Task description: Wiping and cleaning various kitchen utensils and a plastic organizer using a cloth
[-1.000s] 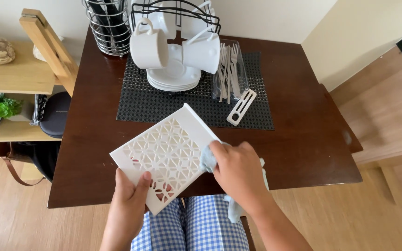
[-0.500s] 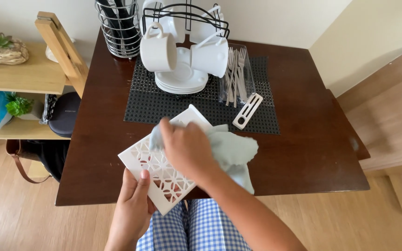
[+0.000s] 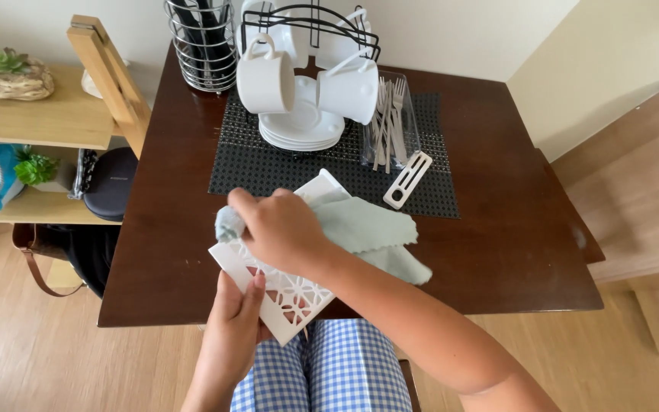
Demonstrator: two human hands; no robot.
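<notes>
My left hand (image 3: 236, 314) grips the near corner of a white lattice-patterned square panel (image 3: 284, 297), holding it tilted over the table's front edge. My right hand (image 3: 278, 226) is closed on a pale green cloth (image 3: 368, 229) and presses it onto the panel's upper left part. The cloth trails off to the right across the panel and the table. Much of the panel is hidden under my hand and the cloth.
A dark wooden table (image 3: 497, 229) carries a black mat (image 3: 268, 164), a wire rack with white cups (image 3: 268, 80) and stacked saucers (image 3: 303, 126), a clear box of forks (image 3: 390, 118), a white slotted piece (image 3: 407, 179) and a wire basket (image 3: 204, 42). Wooden shelves (image 3: 40, 122) stand left.
My right hand has swept the cloth from the panel's right side across to its upper left. The left hand keeps its hold on the near corner.
</notes>
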